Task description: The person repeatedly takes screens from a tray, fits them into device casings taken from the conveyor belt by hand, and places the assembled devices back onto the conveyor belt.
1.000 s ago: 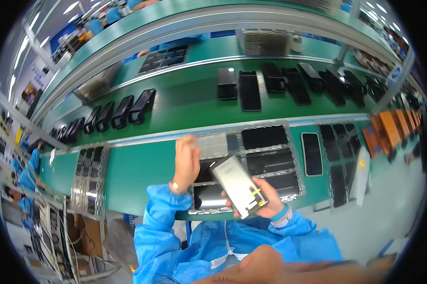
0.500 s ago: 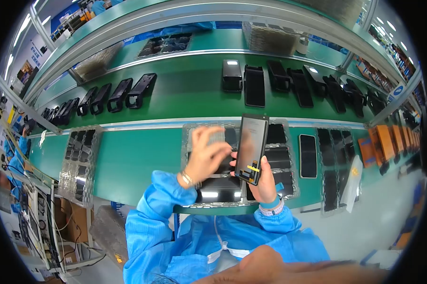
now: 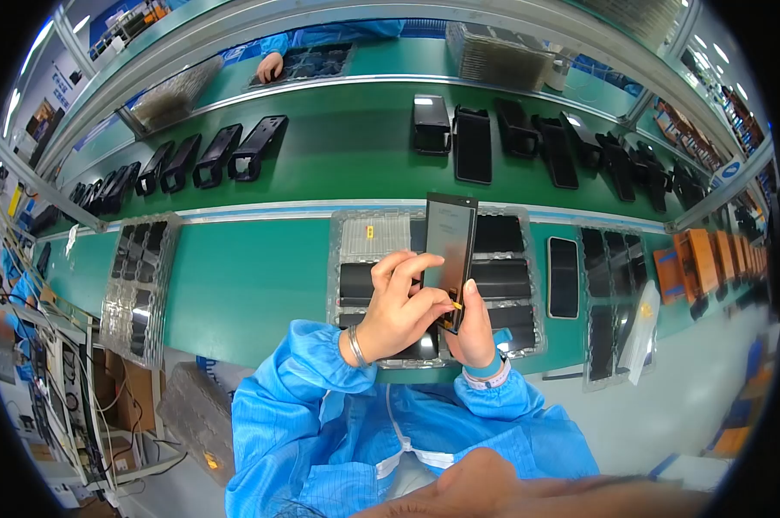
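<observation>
My right hand [image 3: 474, 332] is closed around the lower end of a phone screen [image 3: 450, 233], held tilted above a clear plastic tray [image 3: 535, 285]. The screen's grey back faces me. Across its lower end reaches my left hand [image 3: 399, 311], with the thumb and a finger pinched at a small yellow tape strip [image 3: 456, 305]. Those fingers partly hide the flex cable there. Dark screens [image 3: 500, 279] fill several pockets of the tray beneath. A small yellow label [image 3: 370, 232] lies in its upper left pocket.
Right of the tray lies a single phone [image 3: 563, 278], then another tray of screens [image 3: 599, 302] with a white bag [image 3: 639, 337]. A third tray [image 3: 139, 285] is at left. Black device housings [image 3: 256, 148] line the green belt behind. Across it, a co-worker's hand [image 3: 270, 67] touches a tray.
My left hand has moved right and down onto the screen's lower end, and its fingers have closed at the yellow strip. A co-worker's hand has appeared across the belt.
</observation>
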Demonstrator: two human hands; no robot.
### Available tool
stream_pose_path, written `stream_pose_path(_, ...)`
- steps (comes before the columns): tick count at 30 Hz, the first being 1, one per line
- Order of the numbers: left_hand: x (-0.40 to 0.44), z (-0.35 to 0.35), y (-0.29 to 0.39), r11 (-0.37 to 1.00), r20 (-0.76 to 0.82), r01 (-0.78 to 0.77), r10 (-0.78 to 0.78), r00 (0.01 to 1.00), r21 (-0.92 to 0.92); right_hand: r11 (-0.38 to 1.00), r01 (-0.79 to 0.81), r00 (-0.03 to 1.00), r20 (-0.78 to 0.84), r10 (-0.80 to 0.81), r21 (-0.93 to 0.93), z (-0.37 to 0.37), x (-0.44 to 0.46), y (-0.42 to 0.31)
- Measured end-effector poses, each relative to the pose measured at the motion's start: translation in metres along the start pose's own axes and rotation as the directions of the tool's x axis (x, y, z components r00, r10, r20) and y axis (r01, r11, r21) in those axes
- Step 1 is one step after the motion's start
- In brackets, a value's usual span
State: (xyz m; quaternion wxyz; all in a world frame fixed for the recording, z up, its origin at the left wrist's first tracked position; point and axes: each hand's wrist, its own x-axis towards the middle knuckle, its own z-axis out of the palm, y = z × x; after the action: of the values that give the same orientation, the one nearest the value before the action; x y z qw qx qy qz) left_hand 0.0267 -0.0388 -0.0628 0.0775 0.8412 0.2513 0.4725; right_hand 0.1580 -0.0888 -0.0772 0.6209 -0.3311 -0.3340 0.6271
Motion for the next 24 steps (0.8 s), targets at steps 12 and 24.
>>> stream_pose_path(12, 0.015, -0.015, -0.007, 0.838, 0.334, 0.29, -0.139, 0.932, -0.462, 0.988, 0.086, 0.996, 0.012, -0.085, -0.131, -0.013, 0.0, 0.01)
stream_pose_path(24, 0.002, -0.008, -0.005, 0.907, 0.098, 0.034, 0.007, 0.995, -0.419, 0.916, 0.332, 0.913, -0.168, -0.372, -0.223, -0.004, 0.01, 0.005)
